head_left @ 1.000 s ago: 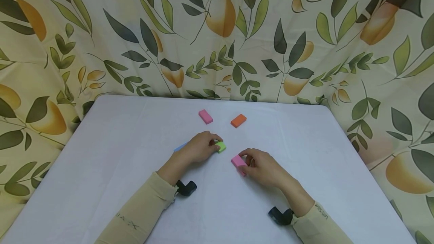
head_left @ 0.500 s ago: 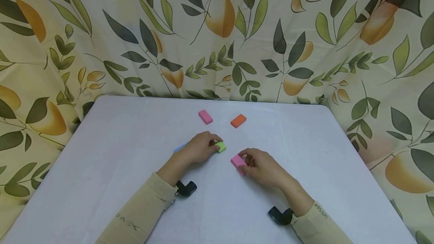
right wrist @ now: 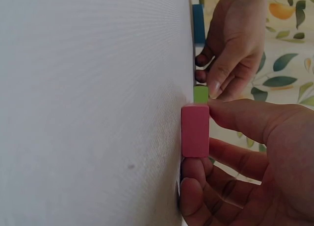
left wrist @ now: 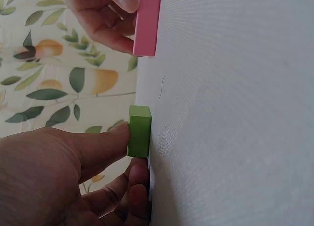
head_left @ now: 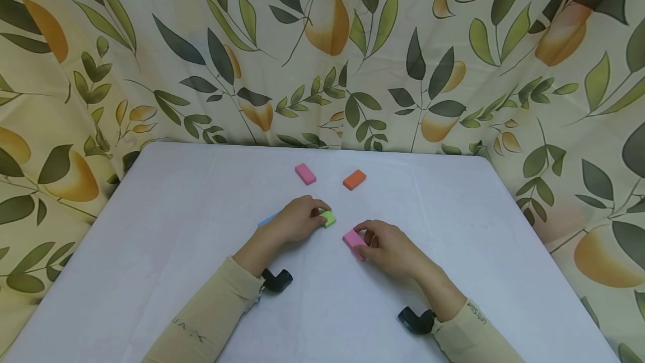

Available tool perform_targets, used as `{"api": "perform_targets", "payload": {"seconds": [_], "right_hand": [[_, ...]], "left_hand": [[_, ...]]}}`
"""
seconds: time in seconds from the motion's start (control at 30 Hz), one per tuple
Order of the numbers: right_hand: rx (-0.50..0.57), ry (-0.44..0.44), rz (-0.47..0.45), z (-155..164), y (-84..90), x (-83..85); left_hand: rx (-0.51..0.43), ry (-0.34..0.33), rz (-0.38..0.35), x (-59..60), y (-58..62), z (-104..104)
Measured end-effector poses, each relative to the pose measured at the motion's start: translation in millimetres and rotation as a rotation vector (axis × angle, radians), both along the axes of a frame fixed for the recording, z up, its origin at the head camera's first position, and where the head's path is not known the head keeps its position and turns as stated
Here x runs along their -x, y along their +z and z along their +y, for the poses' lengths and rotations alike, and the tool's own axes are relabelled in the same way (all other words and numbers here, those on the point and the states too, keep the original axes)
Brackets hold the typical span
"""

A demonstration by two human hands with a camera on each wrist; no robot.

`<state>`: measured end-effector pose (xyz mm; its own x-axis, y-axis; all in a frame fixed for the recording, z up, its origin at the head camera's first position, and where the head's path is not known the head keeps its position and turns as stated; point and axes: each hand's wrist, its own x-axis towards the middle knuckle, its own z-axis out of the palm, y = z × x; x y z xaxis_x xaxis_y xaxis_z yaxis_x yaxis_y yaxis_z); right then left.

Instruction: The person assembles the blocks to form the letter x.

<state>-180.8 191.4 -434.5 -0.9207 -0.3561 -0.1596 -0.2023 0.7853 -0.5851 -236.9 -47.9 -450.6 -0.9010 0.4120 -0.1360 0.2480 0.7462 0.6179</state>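
On a white tabletop (head_left: 322, 318), nearer than the lime-green block (head_left: 329, 219) and to its right, the right hand (head_left: 392, 246) pinches a light pink block (head_left: 351, 240), thumb and curled fingers parted only by its width. The lime-green block itself is gripped by the left hand (head_left: 297, 218), thumb and fingers closed on it. To its left, a blue block (head_left: 267, 220) is mostly hidden behind that hand. Beyond the lime-green block lie an orange block (head_left: 355, 180), to the right, and a darker pink block (head_left: 305, 174), to the left. Farthest hangs a leaf-and-fruit-print cloth (head_left: 282, 83).
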Motion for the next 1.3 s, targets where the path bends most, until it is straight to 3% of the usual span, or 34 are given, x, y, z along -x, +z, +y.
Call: {"api": "perform_targets", "payload": {"seconds": [1.3], "right_hand": [[0.007,0.009,0.012,-3.7,-0.9,2.0]], "left_hand": [[0.009,-0.014,0.025,0.9,-2.0,-0.7]]}}
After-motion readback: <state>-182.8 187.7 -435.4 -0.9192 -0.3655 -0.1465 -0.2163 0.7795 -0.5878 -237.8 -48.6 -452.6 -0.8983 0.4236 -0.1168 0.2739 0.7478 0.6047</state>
